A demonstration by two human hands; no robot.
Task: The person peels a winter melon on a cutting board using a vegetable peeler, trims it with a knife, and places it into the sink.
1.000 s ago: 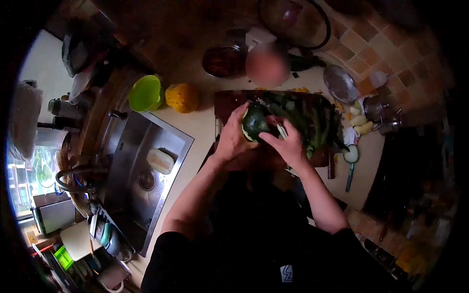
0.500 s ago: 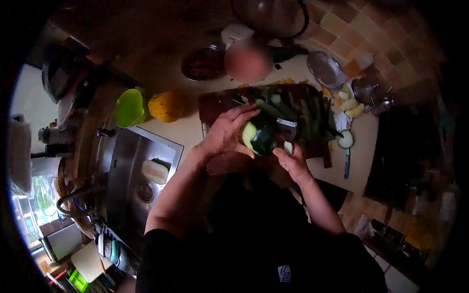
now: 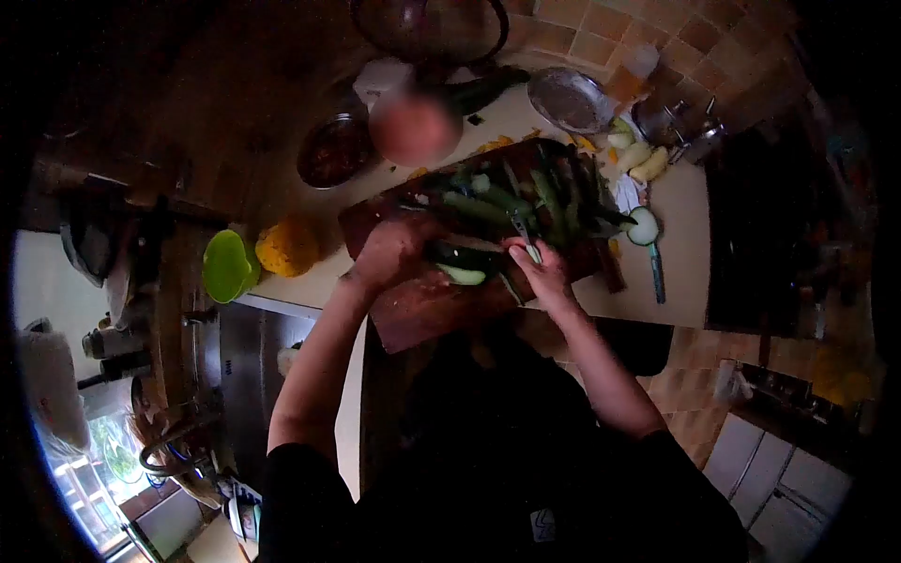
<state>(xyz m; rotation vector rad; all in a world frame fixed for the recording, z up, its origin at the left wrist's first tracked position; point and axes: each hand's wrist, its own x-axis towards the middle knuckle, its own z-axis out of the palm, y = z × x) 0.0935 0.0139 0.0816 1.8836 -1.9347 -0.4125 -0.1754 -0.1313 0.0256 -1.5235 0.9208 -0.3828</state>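
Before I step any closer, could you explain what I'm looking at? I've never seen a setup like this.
No machine here: these are a person's two bare hands. The view comes from one camera worn on the head, looking forward and down. The left hand grips a dark green vegetable with a pale peeled patch. The right hand holds what looks like a peeler. Beneath is a reddish-brown board, with long green pieces on its far part; peelings or slices, I cannot tell. Left of the board, on the counter, are a lime-green bowl and a round orange-yellow thing.
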